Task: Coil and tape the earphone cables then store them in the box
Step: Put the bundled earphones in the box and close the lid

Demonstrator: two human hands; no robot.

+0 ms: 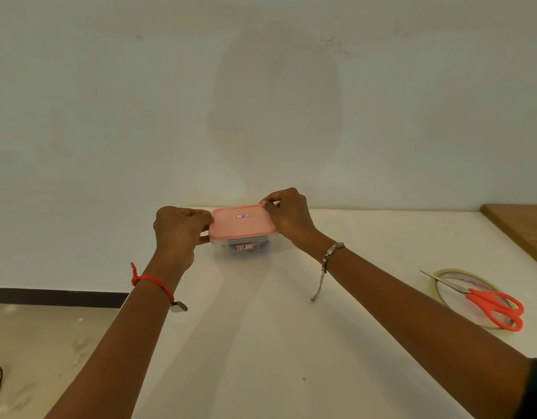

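1. While the white table (291, 343) fills the lower frame, the task's things sit far back on it, at twelve o'clock from the person, close to the wall (261, 86).
2. Both forearms reach straight ahead and meet at the box (246, 249), a clear tub whose long axis runs nine to three o'clock, its labelled long side facing the person. Dark shapes show through the wall, probably the coiled earphones, though too blurred to be sure.
3. On the box lies the pink lid (241, 222), flat, same long axis, label upward.
4. At the lid's nine o'clock end the left hand (179, 228) pinches its edge with curled fingers; at the one o'clock corner the right hand (291, 219) pinches likewise. Each is equally near, so I judge the lid will be pressed down or lifted evenly from both ends.
5. Well apart at four o'clock, orange scissors (485, 300) lie across a tape roll (442, 275), blades pointing to ten o'clock.
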